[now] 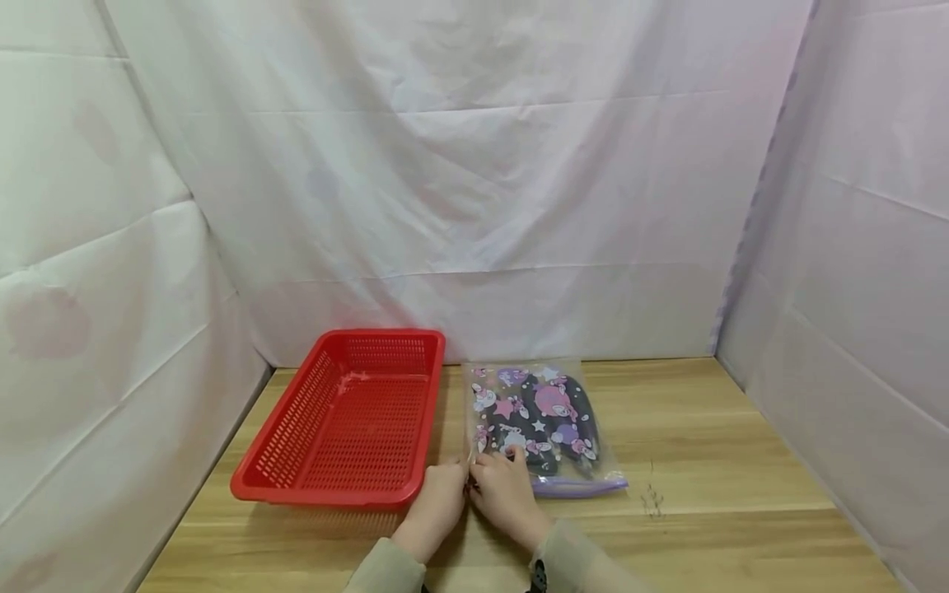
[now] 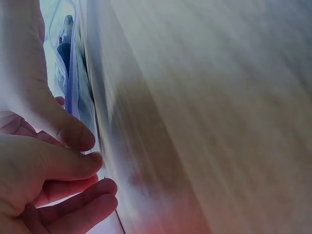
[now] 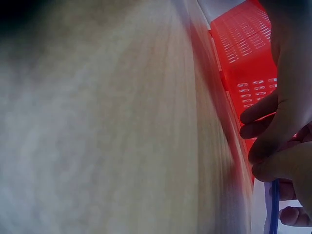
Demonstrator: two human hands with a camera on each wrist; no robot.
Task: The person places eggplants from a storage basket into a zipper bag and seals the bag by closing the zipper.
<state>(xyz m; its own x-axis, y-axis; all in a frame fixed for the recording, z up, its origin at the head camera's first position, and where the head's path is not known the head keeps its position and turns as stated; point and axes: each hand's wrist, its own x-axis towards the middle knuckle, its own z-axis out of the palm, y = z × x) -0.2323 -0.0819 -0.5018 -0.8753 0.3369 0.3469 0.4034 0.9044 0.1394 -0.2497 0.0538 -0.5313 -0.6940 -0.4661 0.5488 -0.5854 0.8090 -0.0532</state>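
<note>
A clear zip bag [image 1: 535, 416] printed with cartoon figures and stars lies flat, its purple zip strip [image 1: 582, 488] along the near edge. Dark objects [image 1: 582, 412] show through the plastic; their kind cannot be made out. My left hand [image 1: 441, 496] and right hand [image 1: 507, 494] meet at the bag's near left corner. In the left wrist view, the left thumb and fingers pinch close to the right thumb. The right wrist view has the strip running between the right hand's thumb and fingers. Fingers partly hide that corner.
Left of the bag stands a red plastic basket [image 1: 428, 428] with slotted sides and nothing in it, close to my left hand. The wood-grain table [image 1: 712, 461] is bordered by white cloth [image 1: 474, 189] at the back and sides.
</note>
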